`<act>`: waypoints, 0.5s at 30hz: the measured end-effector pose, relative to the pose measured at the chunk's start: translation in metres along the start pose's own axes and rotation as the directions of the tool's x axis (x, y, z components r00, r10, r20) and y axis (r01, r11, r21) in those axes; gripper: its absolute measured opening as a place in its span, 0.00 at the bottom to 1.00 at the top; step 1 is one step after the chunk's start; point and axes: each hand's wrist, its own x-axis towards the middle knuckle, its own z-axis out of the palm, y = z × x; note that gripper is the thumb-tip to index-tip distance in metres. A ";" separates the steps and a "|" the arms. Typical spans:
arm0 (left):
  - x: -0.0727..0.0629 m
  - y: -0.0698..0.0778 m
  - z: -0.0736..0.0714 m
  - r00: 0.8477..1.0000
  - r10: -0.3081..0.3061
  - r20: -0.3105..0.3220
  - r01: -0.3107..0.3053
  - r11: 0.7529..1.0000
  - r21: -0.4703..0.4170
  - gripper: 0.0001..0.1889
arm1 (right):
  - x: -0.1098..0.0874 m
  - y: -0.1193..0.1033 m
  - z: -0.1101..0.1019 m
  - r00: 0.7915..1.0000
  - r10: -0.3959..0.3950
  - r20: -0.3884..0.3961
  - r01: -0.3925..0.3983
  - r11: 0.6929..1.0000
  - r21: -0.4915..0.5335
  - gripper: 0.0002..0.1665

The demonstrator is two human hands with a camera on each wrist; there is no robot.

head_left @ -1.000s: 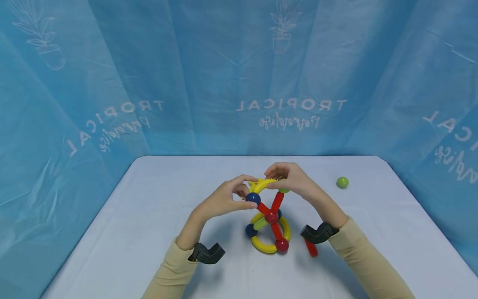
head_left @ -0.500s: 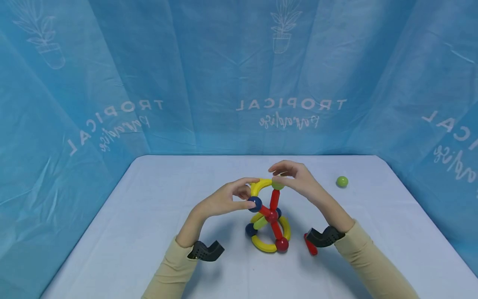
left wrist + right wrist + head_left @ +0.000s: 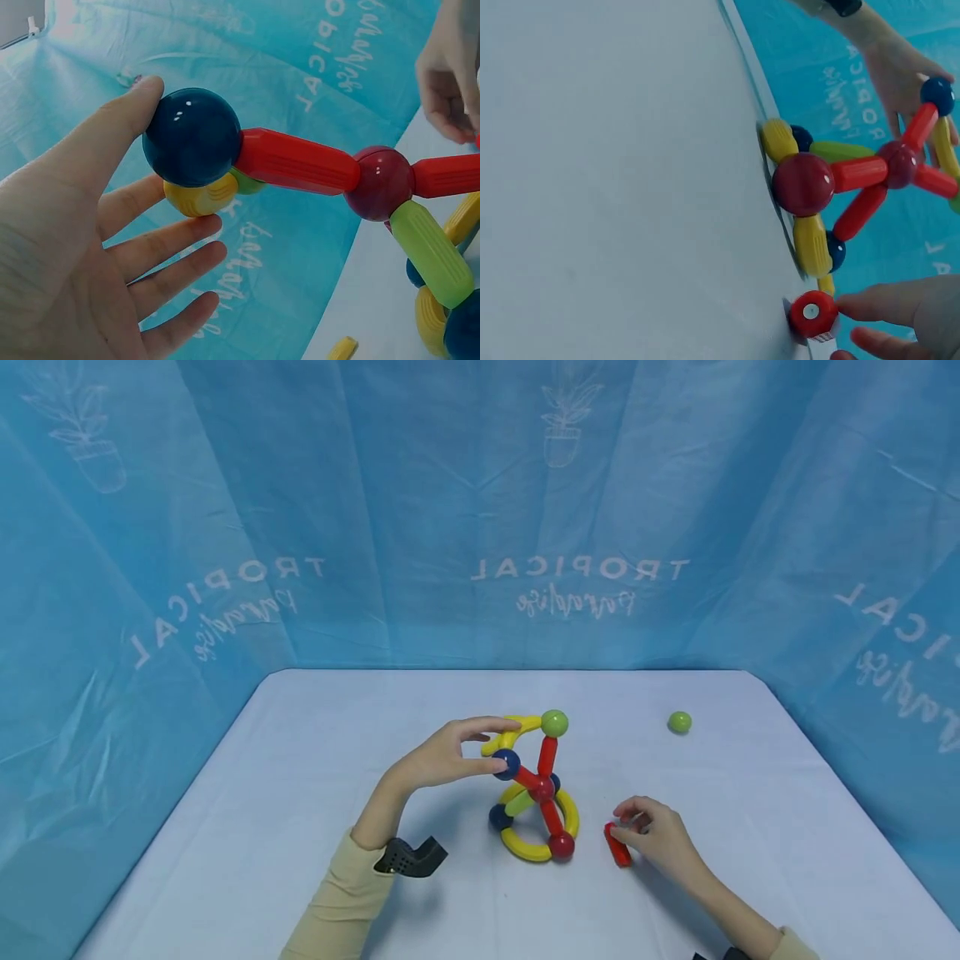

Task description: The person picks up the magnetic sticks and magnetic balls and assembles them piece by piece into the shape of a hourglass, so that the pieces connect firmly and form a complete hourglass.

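Note:
A toy structure of balls and rods stands on the table, its base a ring of yellow curved rods (image 3: pixel 528 850). Red rods (image 3: pixel 300 161) meet at a red ball (image 3: pixel 542 789) above the ring. My left hand (image 3: pixel 453 752) pinches the structure's upper left corner, thumb on a blue ball (image 3: pixel 192 137) and index finger at a yellow curved rod (image 3: pixel 201 195). A green ball (image 3: pixel 554 722) tops the upper right. My right hand (image 3: pixel 663 839) is at a loose red rod (image 3: pixel 618 847) lying on the table, with fingertips (image 3: pixel 851 305) right at its end.
A loose green ball (image 3: pixel 679 722) lies toward the back right of the white table (image 3: pixel 360 877). A blue curtain (image 3: pixel 420 527) hangs behind and along both sides. A black wrist camera band (image 3: pixel 411 858) is on the left wrist.
My right hand has let go of the green ball at the top and moved down toward the front right to the loose red rod. The left hand keeps its hold.

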 end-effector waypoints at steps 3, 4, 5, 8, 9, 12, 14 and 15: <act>-0.001 -0.002 0.000 1.000 -0.016 -0.011 0.016 1.000 0.001 0.27 | -0.007 0.002 0.003 0.999 -0.033 0.024 0.033 0.999 -0.004 0.17; -0.001 -0.002 0.000 1.000 -0.020 -0.013 0.020 1.000 0.001 0.27 | -0.008 0.002 0.004 0.998 -0.047 0.036 0.047 0.999 -0.011 0.18; -0.001 -0.003 0.000 1.000 -0.024 -0.013 0.024 1.000 0.003 0.27 | -0.008 0.001 0.005 0.997 -0.054 0.047 0.054 0.998 -0.018 0.19; -0.001 -0.004 0.000 0.999 -0.030 -0.013 0.030 1.000 0.001 0.27 | -0.005 -0.002 0.006 0.998 -0.040 0.044 0.042 0.999 -0.034 0.19; -0.001 -0.004 0.000 0.999 -0.032 -0.014 0.032 0.999 0.001 0.27 | -0.003 -0.004 0.005 0.999 -0.020 0.028 0.021 0.999 -0.027 0.19; -0.001 -0.004 -0.002 0.999 -0.040 -0.013 0.040 0.999 0.004 0.28 | 0.003 -0.014 0.000 1.000 0.010 -0.023 -0.009 0.999 0.043 0.19; 0.000 -0.004 -0.003 0.999 -0.044 -0.010 0.044 0.999 0.006 0.28 | 0.007 -0.023 -0.004 0.998 -0.003 -0.057 0.010 0.993 0.116 0.20; 0.000 -0.004 -0.003 0.999 -0.044 -0.009 0.044 0.999 0.006 0.28 | 0.009 -0.028 -0.005 0.997 -0.023 -0.073 0.035 0.986 0.161 0.20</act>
